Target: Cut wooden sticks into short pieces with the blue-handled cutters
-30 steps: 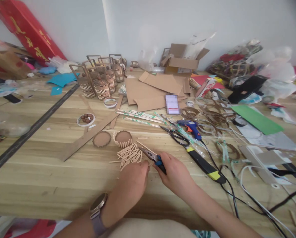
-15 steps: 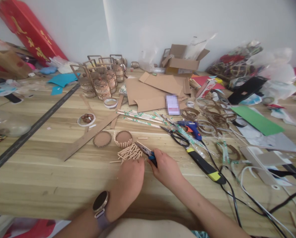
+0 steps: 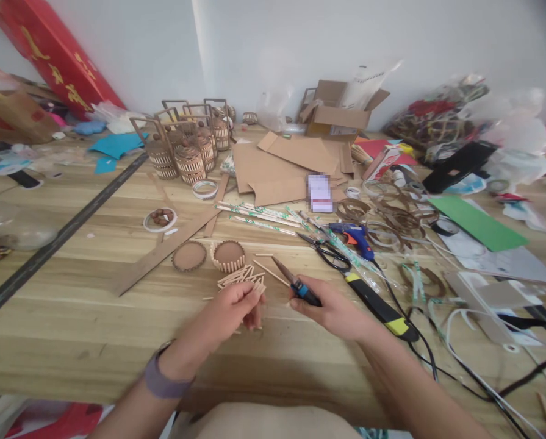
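Note:
My right hand (image 3: 325,305) is closed round the blue and black handles of a pair of pliers (image 3: 288,274), whose jaws point up and left. My left hand (image 3: 243,305), fingers pinched, holds small wooden sticks over the near edge of a loose pile of sticks (image 3: 236,277). Just beyond the pile stands a round cardboard base (image 3: 228,251) with short sticks set upright around its rim. To its left lies a second round base (image 3: 189,256) with a dark edge. One longer stick (image 3: 270,270) lies between the pile and the pliers.
Black scissors (image 3: 330,253), a blue glue gun (image 3: 355,236) and a black-yellow tool (image 3: 380,305) with cables lie to the right. A cardboard strip (image 3: 163,253) crosses the left side. Small handled baskets (image 3: 193,161), cardboard sheets (image 3: 282,167) and a phone (image 3: 319,192) are farther back.
My right hand and the pliers have moved right, away from the pile. My left hand has turned, showing its pinched fingers and sticks, and the watch face has rolled out of sight.

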Demonstrator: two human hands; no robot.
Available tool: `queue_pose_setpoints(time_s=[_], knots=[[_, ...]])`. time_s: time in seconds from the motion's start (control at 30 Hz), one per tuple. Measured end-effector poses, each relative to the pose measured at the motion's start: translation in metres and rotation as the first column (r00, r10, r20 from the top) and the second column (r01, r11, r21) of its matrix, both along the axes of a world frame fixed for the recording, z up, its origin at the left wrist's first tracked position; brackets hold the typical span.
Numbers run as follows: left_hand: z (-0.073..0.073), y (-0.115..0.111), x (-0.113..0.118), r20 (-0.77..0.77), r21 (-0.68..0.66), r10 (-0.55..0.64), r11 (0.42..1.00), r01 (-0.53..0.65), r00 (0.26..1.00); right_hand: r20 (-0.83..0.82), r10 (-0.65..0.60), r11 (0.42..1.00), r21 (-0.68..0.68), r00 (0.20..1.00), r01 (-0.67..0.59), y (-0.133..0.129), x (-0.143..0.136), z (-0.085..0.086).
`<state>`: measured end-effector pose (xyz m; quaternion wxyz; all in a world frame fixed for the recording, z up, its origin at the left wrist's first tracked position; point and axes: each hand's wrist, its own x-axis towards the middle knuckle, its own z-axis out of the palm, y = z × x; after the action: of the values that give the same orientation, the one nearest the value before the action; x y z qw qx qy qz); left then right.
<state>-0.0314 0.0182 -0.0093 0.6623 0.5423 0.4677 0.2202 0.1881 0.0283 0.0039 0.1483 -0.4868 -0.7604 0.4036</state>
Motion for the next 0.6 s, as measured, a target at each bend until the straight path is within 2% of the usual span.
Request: queue_pose_setpoints(time_s=[0.03, 0.1, 0.2, 0.37, 0.6], knots=[[-0.002, 0.000, 0.003, 0.043, -0.076, 0.050, 0.996, -0.046, 0.998, 0.002, 0.009, 1.000, 0.001, 1.000, -0.009, -0.002, -0.001, 0.002], [-0.006, -0.001, 0.013, 0.085, -0.181, 0.083, 0.981, -0.066, 0.993, 0.032, 0.053, 0.999, 0.004, 0.998, -0.053, -0.007, -0.008, 0.004], [-0.011, -0.003, 0.025, 0.080, -0.215, 0.076, 0.975, -0.058, 0.994, 0.100, 0.083, 0.996, 0.019, 0.992, -0.085, -0.012, -0.019, 0.002], [-0.012, -0.005, 0.026, 0.103, -0.246, 0.091, 0.967, -0.063, 0.991, 0.177, -0.121, 0.990, 0.091, 0.977, 0.107, -0.011, -0.024, -0.003], [-0.017, -0.008, 0.024, 0.226, -0.407, 0.164, 0.911, -0.060, 0.960, -0.051, -0.208, 0.978, 0.018, 0.977, 0.209, -0.014, -0.023, -0.013]])
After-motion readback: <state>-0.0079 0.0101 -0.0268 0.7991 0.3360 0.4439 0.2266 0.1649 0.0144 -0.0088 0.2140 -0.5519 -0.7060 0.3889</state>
